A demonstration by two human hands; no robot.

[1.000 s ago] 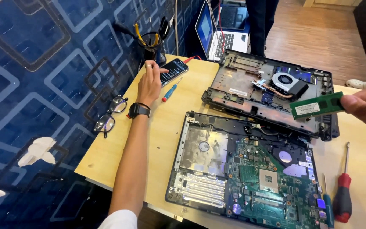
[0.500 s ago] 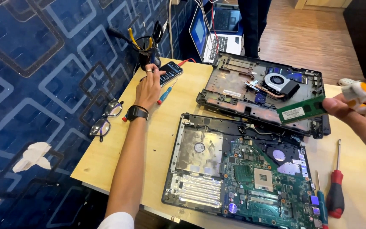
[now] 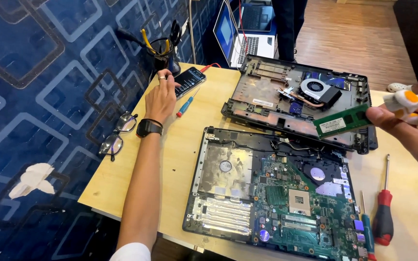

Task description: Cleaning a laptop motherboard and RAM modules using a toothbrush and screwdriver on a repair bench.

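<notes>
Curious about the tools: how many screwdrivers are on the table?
3: a small blue one by the phone, a red-handled one at the right edge, a thin blue one beside it. Others may be hidden.

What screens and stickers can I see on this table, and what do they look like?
Phone: far side, under the left hand, dark lit screen.
Open laptop: behind the table, blue screen, pale keyboard.
Memory stick: in the right hand, green with a white label.
White sticker: on the opened laptop base.

Single head-worn view, looking steeply down, fairly close over wooden table [image 3: 189,145]
</notes>
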